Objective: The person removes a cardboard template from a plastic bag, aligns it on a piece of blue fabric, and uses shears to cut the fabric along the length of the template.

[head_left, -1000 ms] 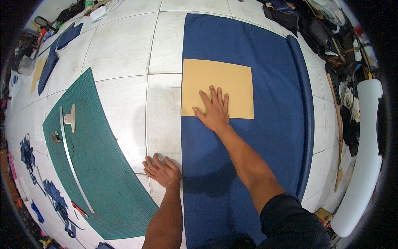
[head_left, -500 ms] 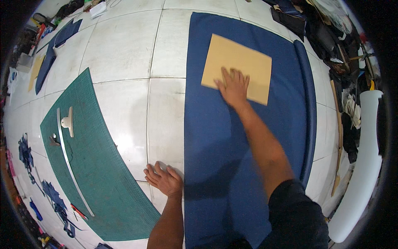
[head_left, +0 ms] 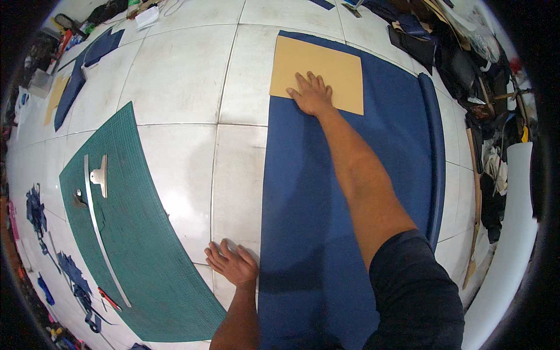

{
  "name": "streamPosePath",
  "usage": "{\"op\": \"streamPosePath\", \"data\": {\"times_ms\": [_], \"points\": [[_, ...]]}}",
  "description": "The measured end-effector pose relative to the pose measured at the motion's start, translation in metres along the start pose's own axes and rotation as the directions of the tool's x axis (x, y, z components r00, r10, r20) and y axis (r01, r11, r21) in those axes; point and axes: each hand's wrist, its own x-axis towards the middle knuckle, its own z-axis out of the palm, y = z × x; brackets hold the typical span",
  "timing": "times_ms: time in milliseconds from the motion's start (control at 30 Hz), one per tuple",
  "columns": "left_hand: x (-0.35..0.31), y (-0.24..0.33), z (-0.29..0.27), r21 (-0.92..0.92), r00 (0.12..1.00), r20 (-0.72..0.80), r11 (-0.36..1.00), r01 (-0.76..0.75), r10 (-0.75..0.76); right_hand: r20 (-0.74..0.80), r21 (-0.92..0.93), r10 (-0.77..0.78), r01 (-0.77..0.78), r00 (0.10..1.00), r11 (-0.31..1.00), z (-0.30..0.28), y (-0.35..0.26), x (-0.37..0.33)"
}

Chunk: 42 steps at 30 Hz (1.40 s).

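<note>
A long sheet of navy blue fabric (head_left: 373, 169) lies spread on the floor, its right edge rolled up. On its far left corner rests a flat tan card piece (head_left: 338, 67), four-sided. My right hand (head_left: 315, 95) presses on the card's lower edge with fingers spread. Beside the fabric's left edge, my left hand (head_left: 233, 264) leans on the white tiles, fingers apart and holding nothing. Left of that hand lies a green cutting mat (head_left: 151, 245), carrying a metal ruler (head_left: 99, 227), a large metal clip (head_left: 101, 176) and a red cutter (head_left: 109, 299).
Dark fabric scraps (head_left: 73, 271) lie along the left side. Navy cut pieces (head_left: 73, 93) sit at the far left. To the right are a white roll (head_left: 507, 233), a wooden stick (head_left: 475, 204) and a heap of dark material (head_left: 461, 76).
My right hand has slid the tan card left and farther away, turning it to line up near the fabric's corner. My left hand stays on the tiles; the view has shifted slightly.
</note>
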Motion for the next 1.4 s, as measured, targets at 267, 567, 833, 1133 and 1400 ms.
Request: {"op": "streamPosePath", "data": {"times_ms": [267, 567, 833, 1133, 1400], "points": [[0.001, -0.005, -0.004, 0.022, 1.0, -0.016, 1.0, 0.016, -0.016, -0.065, -0.055, -0.045, 0.041, 0.997, 0.998, 0.038, 0.057, -0.329], [-0.001, 0.001, 0.001, 0.021, 0.999, -0.036, 1.0, -0.012, 0.013, 0.223, 0.032, 0.15, -0.161, 0.963, 0.986, 0.085, 0.051, -0.731], [0.007, -0.029, 0.012, 0.002, 0.982, -0.158, 0.994, -0.107, 0.106, 0.011, 0.103, 0.12, -0.12, 0.993, 0.987, 0.083, 0.048, -0.719], [-0.289, -0.2, -0.106, -0.267, 0.723, -0.081, 0.684, -0.679, 0.686, -0.199, 0.303, 0.021, 0.041, 0.98, 0.952, 0.088, 0.094, -0.771], [-0.673, -0.34, -0.307, -0.559, 0.891, 0.129, 0.774, -0.298, 0.436, 0.105, 0.572, -0.365, 0.244, 0.925, 0.783, -0.034, 0.081, -1.032]]}}
